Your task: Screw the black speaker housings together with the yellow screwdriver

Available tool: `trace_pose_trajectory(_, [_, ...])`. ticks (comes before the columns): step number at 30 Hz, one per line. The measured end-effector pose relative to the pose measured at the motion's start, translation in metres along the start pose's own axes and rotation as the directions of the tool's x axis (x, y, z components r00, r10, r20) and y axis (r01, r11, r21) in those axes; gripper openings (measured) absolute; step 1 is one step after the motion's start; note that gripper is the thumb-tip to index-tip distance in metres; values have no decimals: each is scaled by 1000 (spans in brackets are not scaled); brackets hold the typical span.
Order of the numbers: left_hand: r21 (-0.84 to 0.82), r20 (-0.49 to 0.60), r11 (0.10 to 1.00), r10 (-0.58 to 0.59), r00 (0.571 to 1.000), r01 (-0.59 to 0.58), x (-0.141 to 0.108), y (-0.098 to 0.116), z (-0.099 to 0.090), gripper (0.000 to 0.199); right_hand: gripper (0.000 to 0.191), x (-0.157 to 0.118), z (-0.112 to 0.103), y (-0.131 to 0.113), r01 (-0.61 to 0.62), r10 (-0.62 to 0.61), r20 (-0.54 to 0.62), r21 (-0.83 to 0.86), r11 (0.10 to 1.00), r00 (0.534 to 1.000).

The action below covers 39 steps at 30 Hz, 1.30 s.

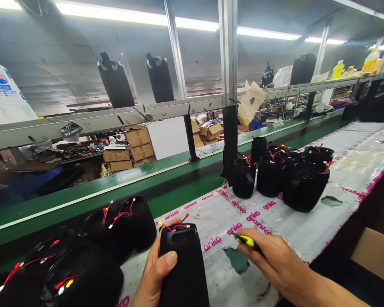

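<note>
My left hand (158,268) is wrapped round a black fabric-covered speaker housing (185,264), with the thumb on its near face. The housing stands tilted, and red wires (179,225) with small connectors poke out of its top opening. To the right, apart from the housing, my right hand (275,260) grips a yellow-and-black utility knife (247,239). Its dark tip points left toward the housing; the fingers hide most of its handle. Left of my left hand stand several similar black housings (137,226), with red wires and connectors showing at their tops.
More black housings (307,187) stand in a group on the plastic-covered bench (208,273) at right. Behind runs a green conveyor belt (169,194). A metal post (228,85) and a raised shelf (166,111) cross the view, with upright speakers (117,83) on the shelf.
</note>
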State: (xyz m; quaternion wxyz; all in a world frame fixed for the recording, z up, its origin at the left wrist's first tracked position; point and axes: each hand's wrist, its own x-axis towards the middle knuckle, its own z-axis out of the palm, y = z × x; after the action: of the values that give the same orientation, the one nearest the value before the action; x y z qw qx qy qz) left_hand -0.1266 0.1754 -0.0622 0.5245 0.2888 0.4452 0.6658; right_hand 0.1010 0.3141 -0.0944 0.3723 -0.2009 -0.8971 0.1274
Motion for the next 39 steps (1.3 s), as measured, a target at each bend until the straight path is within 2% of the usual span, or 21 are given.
trace_pose_trajectory(3, [53,13,997,49,999,-49,4,1,1,78,14,2,-8,-8,-40,41,-30,19,999,999])
trace_pose_trajectory(6, [158,-19,984,82,996,-78,7,0,7,86,14,5,-10,-24,-4,4,19,0,1000,1000])
trace_pose_trajectory(8, [353,-81,924,189,979,-149,7,0,11,90,15,5,-9,-35,60,-58,49,-54,997,997])
trace_pose_trajectory(10, [532,-101,819,313,944,-215,6,-2,14,89,20,5,-7,-42,125,-116,70,-140,982,991])
trace_pose_trajectory(12, [614,-86,749,375,923,-247,5,-5,16,85,24,7,-5,-46,175,-157,95,-230,957,983])
trace_pose_trajectory(18, [632,-121,749,348,930,-198,4,-6,22,89,31,16,0,-49,229,-203,106,-382,895,973])
trace_pose_trajectory(28, [620,-109,761,325,940,-191,3,-2,23,85,30,14,2,-49,236,-212,103,-403,884,972])
trace_pose_trajectory(36, [635,-122,748,344,931,-193,3,-1,25,84,13,14,2,-41,249,-225,106,-435,865,969])
trace_pose_trajectory(39, [622,-119,756,350,929,-205,2,-1,26,83,15,11,1,-39,252,-214,135,-454,855,967])
